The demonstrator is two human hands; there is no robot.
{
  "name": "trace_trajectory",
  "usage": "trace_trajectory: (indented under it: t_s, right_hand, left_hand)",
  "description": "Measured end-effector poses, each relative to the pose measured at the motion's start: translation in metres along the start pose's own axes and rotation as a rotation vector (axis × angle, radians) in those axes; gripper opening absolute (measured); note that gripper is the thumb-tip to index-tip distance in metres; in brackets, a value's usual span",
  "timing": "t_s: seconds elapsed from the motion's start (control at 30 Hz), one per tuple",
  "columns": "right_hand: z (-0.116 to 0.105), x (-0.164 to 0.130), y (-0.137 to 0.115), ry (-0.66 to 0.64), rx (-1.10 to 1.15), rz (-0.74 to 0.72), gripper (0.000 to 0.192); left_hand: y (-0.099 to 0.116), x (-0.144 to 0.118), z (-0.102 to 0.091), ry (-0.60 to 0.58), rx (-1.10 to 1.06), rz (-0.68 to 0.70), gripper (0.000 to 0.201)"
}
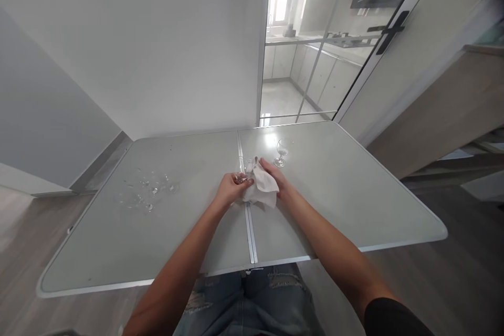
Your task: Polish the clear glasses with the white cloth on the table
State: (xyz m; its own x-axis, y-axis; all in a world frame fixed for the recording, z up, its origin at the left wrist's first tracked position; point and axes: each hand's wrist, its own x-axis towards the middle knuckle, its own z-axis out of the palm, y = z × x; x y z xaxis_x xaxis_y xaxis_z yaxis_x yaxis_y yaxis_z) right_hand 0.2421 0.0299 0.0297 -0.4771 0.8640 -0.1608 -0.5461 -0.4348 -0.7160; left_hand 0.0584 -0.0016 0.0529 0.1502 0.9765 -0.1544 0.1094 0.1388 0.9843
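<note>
White cloth in our right hand wraps the glass our left hand grips; one glass stands beyond right, several glasses wait left.

One white cloth is bunched between two hands, the left hand and the right hand. One stemmed glass stands upright on the one table. A cluster of clear glasses sits at the left, too blurred to count.
</note>
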Motion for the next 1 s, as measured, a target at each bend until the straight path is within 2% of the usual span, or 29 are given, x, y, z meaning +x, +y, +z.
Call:
trace_trajectory:
  t_s: [0.1, 0.2, 0.27, 0.4, 0.47, 0.57, 0.63, 0.73, 0.83, 0.93, 1.0]
  right_hand:
    - [0.002, -0.003, 0.005, -0.087, 0.013, 0.056, 0.060]
    - [0.003, -0.002, 0.012, -0.178, -0.031, 0.037, 0.051]
    - [0.003, 0.001, 0.016, -0.125, -0.037, 0.005, 0.043]
    - [0.003, 0.009, 0.017, 0.108, 0.041, 0.007, 0.027]
    - [0.003, 0.009, 0.016, 0.113, 0.070, -0.004, 0.033]
    - [0.006, 0.005, 0.018, 0.023, 0.060, 0.005, 0.048]
    - [0.007, 0.005, 0.021, 0.013, 0.010, 0.002, 0.046]
    - [0.006, 0.008, 0.022, 0.187, -0.062, -0.121, 0.034]
    - [0.004, 0.010, 0.016, 0.373, -0.146, -0.337, 0.033]
    - [0.006, 0.004, 0.012, 0.473, -0.459, -0.576, 0.031]
    - [0.009, -0.001, 0.014, 0.439, -0.696, -0.641, 0.027]
  left_hand:
    - [0.000, 0.002, -0.005, 0.213, 0.074, 0.104, 0.036]
    - [0.011, 0.001, -0.015, 0.302, 0.162, 0.167, 0.034]
    - [0.019, -0.001, -0.022, 0.247, 0.191, 0.166, 0.038]
    - [0.022, -0.002, -0.035, 0.125, 0.222, 0.166, 0.045]
    - [0.018, 0.001, -0.040, 0.126, 0.296, 0.178, 0.043]
    - [0.011, 0.005, -0.046, 0.125, 0.440, 0.213, 0.035]
    - [0.008, 0.006, -0.050, 0.115, 0.506, 0.233, 0.031]
    - [0.001, 0.006, -0.056, 0.097, 0.580, 0.276, 0.034]
    - [-0.012, 0.007, -0.064, 0.017, 0.638, 0.358, 0.052]
    - [-0.027, 0.010, -0.069, 0.018, 0.761, 0.457, 0.059]
    - [-0.036, 0.011, -0.070, 0.066, 0.915, 0.509, 0.066]
